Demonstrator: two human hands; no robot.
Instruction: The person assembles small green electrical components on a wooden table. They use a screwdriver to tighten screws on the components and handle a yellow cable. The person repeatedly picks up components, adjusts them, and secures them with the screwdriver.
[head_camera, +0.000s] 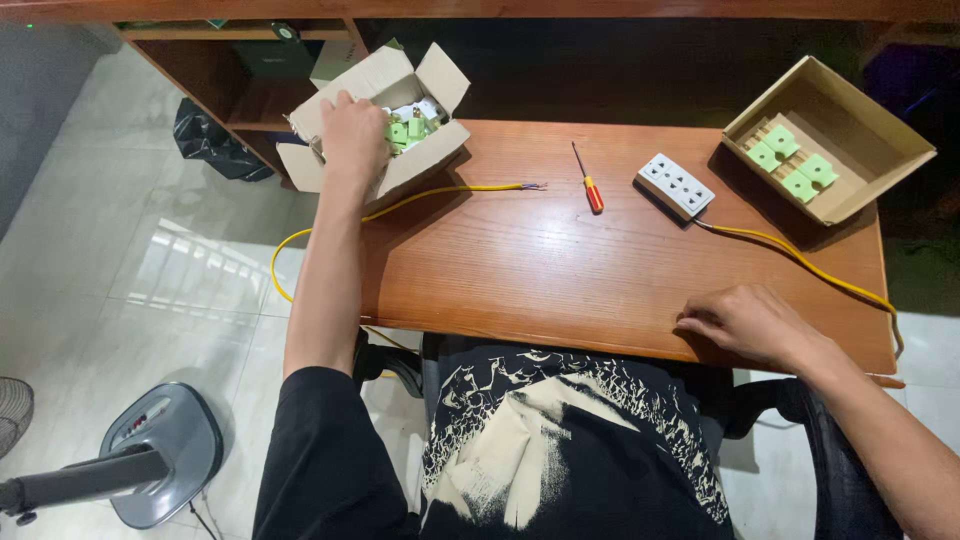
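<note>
My left hand (352, 138) reaches into an open cardboard box (432, 160) at the table's far left corner; its fingers are down among green and white plug parts (412, 124), and whether they hold one is hidden. My right hand (745, 322) rests flat on the near right edge of the wooden table (560, 270), holding nothing. A white socket strip (676, 185) with a yellow cable (800, 258) lies at the back right. A second yellow cable (450, 190) with bared ends lies beside the box.
A screwdriver (588, 181) with a red and yellow handle lies mid-table. A shallow cardboard box (835, 140) with several green plates sits at the far right. A fan base (165, 455) stands on the tiled floor at lower left. A shelf (250, 70) is behind the box.
</note>
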